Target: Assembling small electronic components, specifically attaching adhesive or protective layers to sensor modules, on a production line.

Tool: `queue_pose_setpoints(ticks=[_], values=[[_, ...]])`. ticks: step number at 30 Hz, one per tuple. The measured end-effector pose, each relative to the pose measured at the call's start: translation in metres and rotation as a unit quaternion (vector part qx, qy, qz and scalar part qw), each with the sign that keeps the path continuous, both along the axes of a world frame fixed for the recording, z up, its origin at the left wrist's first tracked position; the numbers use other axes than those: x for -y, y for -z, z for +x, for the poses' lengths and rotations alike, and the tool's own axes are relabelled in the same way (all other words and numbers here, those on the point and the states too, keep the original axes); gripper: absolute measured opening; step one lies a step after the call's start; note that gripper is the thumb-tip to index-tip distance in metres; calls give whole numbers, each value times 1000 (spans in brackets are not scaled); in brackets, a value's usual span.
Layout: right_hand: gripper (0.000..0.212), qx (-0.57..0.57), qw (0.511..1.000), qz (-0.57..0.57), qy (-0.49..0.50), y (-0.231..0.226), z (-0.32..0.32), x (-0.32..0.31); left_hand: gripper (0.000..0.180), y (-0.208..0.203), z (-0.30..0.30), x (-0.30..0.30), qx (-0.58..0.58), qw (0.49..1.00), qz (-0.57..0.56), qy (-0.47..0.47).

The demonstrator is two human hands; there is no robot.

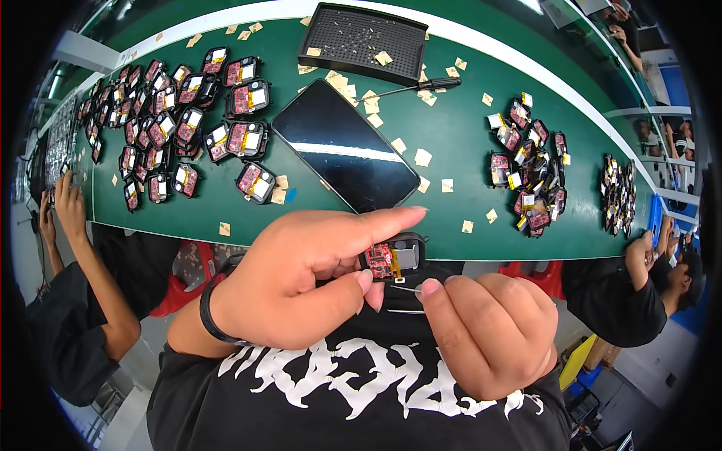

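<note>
My left hand (289, 278) is closed around a small black device housing (410, 258), gripping its left side between thumb and fingers. Inside the housing are a red circuit board (378, 261), a grey block and a yellow flex strip whose end sticks out at the near edge. Pinched in my right hand (492, 331) are thin metal tweezers (408, 289). Their two slim prongs point left, just below the housing and apart from it; the rest is hidden in the fingers. Both hands are in front of my chest at the bench's near edge.
On the green bench (451, 203) lie a large dark phone (346, 146), a black tray (361, 45), a screwdriver (440, 84) and scattered beige stickers. Open housings (162, 128) crowd the left; more piles (530, 169) lie right. Co-workers sit on both sides.
</note>
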State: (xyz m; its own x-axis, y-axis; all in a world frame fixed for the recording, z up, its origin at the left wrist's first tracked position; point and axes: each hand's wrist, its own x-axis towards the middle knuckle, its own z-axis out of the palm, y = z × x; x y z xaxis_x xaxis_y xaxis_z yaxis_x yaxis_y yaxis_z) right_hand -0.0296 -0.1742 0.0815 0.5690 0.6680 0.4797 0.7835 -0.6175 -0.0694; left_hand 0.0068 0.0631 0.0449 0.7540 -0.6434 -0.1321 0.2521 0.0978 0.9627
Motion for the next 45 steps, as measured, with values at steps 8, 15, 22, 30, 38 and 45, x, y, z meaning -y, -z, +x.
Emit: queue_pose_setpoints(ticks=[8,15,22,30,38,45], values=[[16,10,1000,-4,9,-3,1,-8,57,-3,2,-4,104,994,32,18],[14,12,1000,-20,1,0,1,-11,60,-2,2,-4,160,986,52,19],[14,15,999,-42,-23,0,8,-13,61,-2,5,-5,175,981,77,22],[28,-38,995,-86,-18,-8,13,-18,52,-4,14,-15,59,998,19,29],[18,-97,952,96,273,19,-2,42,36,27,11,-54,91,980,97,-148],[13,-42,883,119,452,88,-11,152,31,44,8,-157,196,842,199,-461]])
